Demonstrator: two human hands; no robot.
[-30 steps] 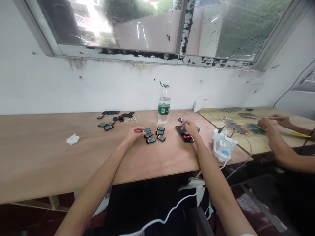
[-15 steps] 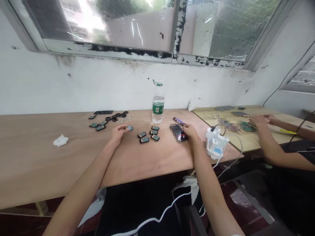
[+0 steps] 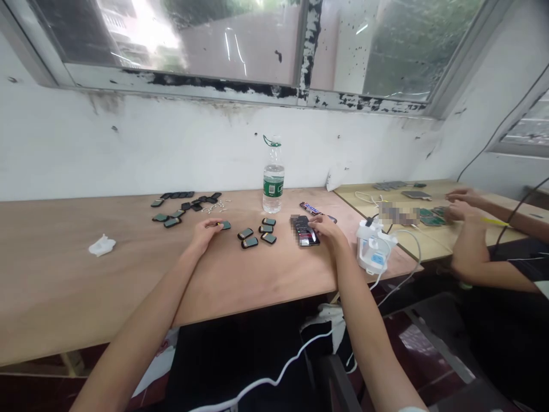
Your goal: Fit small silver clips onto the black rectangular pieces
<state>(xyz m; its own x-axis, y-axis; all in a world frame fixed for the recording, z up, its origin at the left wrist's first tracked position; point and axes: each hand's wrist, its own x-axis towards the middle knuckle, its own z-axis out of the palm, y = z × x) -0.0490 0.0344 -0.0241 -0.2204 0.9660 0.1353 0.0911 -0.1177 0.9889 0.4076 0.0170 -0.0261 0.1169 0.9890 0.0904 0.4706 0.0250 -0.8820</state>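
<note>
My left hand (image 3: 208,232) pinches the edge of a small black-rimmed piece with a grey-green face (image 3: 224,225), just over the table. To its right lie several more such pieces (image 3: 250,242), face up. My right hand (image 3: 326,224) is over a smartphone (image 3: 309,236) that lies flat with its screen lit and partly pixelated. Its fingers reach out onto the screen, with the thumb hard to make out. Behind the phone, a candy bar in a dark wrapper (image 3: 309,209) lies partly beside the right hand.
A water bottle (image 3: 273,186) stands near the wall. Black pieces (image 3: 200,204), green-faced pieces (image 3: 173,222) and small white bits lie left. A crumpled white item (image 3: 102,246) sits farther left. A white power strip (image 3: 372,249) with cables stands right, near a co-worker's hands (image 3: 465,209).
My right hand has shifted from the phone's upper edge onto its screen, and the phone sits slightly farther left. My left hand still holds its piece. The co-worker's hands have moved.
</note>
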